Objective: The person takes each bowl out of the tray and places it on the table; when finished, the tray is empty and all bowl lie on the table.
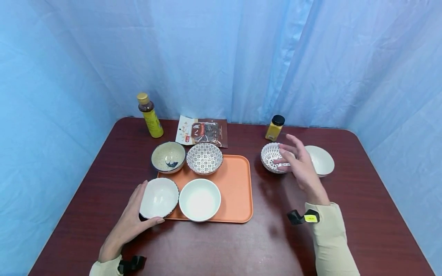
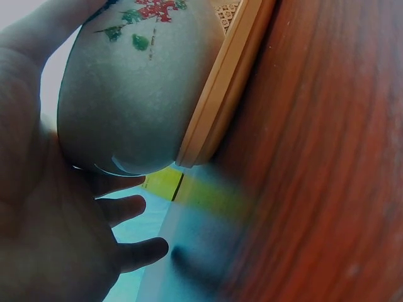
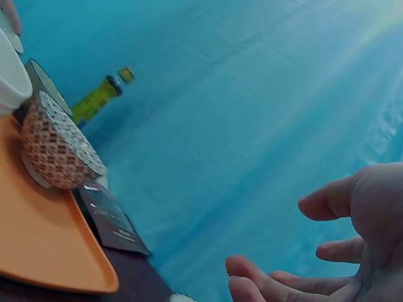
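My left hand point(image 1: 131, 218) holds a white bowl with a dark rim point(image 1: 159, 198) from its left side, thumb at the front and fingers spread behind. In the left wrist view, the outer wall of this bowl point(image 2: 135, 94) shows red flowers and green leaves, and it sits at the tray's edge. My right hand point(image 1: 299, 165) is open and empty, over a blue-and-white patterned bowl point(image 1: 271, 157); whether it touches that bowl cannot be told. A pale bowl point(image 1: 322, 161) stands behind it to the right. Only the hand point(image 3: 352, 251) and the curtain beyond show clearly in the right wrist view.
An orange tray point(image 1: 238, 191) bears a pale green bowl point(image 1: 200, 200), a checked bowl point(image 1: 205, 158) and a speckled bowl point(image 1: 168, 156) at its back left corner. Behind stand a yellow-green bottle point(image 1: 152, 120), a spice packet point(image 1: 203, 132) and a black-capped jar point(image 1: 275, 128).
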`<state>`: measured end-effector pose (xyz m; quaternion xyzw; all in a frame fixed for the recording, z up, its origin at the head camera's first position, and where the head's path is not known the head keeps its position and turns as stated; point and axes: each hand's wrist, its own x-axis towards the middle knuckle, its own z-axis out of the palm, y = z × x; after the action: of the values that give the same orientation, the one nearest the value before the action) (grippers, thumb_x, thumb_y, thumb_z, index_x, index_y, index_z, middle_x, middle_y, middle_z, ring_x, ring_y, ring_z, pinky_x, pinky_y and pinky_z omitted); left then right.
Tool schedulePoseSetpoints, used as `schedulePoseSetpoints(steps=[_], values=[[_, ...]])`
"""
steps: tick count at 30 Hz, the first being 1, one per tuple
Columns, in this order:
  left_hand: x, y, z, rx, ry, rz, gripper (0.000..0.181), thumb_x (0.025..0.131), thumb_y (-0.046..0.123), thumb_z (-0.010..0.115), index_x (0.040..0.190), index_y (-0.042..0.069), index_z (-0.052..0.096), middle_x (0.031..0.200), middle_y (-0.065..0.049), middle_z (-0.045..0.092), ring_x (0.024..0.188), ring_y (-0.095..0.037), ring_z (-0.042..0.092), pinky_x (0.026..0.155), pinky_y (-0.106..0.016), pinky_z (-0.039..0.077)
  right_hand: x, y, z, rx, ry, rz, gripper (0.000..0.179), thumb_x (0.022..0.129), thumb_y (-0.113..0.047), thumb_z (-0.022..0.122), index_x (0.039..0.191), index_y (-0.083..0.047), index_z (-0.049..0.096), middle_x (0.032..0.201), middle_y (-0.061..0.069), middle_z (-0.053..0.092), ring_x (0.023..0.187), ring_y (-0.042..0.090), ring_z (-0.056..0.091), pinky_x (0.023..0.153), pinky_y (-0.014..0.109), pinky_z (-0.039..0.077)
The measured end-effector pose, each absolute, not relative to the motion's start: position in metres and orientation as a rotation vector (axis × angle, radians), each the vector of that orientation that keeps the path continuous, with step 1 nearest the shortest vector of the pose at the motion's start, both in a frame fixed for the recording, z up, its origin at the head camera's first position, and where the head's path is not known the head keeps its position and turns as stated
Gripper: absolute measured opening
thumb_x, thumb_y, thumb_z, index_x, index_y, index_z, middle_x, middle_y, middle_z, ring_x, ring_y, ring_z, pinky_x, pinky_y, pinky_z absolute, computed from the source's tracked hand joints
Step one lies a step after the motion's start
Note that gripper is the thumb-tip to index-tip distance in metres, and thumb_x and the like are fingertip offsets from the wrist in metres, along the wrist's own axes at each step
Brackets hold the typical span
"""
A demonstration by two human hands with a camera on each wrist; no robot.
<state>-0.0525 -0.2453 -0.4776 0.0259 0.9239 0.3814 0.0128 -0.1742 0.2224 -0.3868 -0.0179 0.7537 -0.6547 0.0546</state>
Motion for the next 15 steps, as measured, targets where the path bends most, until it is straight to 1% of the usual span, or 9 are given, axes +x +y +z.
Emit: schedulePoseSetpoints(steps=[1,2,7,15], values=[[-0.052,-0.245,-0.478,0.081,2.879,1.190,0.122,0.072,0.040,0.088,0.162,0.009,0.011,0.165,-0.025,0.017,0.149,-0.049,0.020,0.107,-0.077,0.029,-0.176,0.217,-0.388,-0.061,2.282,-1.969,0.063,0.106,-0.020,0.046,0.161,-0.014,0.016,0.151,0.030,0.039,0.080,0.002,0.072,0.072,0.023,0.060],[-0.053,-0.245,-0.478,0.083,2.880,1.192,0.122,0.072,0.040,0.088,0.162,0.009,0.011,0.165,-0.025,0.018,0.149,-0.049,0.020,0.107,-0.077,0.029,-0.178,0.212,-0.390,-0.062,2.278,-1.954,0.062,0.106,-0.020,0.046,0.161,-0.015,0.016,0.151,0.030,0.039,0.080,0.003,0.072,0.072,0.024,0.060],[-0.052,-0.245,-0.478,0.089,2.880,1.197,0.121,0.072,0.040,0.088,0.162,0.009,0.011,0.165,-0.026,0.018,0.149,-0.050,0.020,0.107,-0.077,0.029,-0.188,0.188,-0.399,-0.072,2.252,-1.884,0.063,0.106,-0.025,0.048,0.161,-0.019,0.018,0.153,0.024,0.042,0.081,0.003,0.072,0.072,0.024,0.060],[-0.052,-0.246,-0.478,0.089,2.873,1.207,0.121,0.073,0.039,0.087,0.162,0.010,0.010,0.165,-0.025,0.017,0.149,-0.049,0.020,0.107,-0.076,0.029,-0.200,0.148,-0.416,-0.116,2.188,-1.856,0.063,0.105,-0.022,0.049,0.160,-0.019,0.020,0.153,0.027,0.043,0.081,0.008,0.073,0.072,0.031,0.062]])
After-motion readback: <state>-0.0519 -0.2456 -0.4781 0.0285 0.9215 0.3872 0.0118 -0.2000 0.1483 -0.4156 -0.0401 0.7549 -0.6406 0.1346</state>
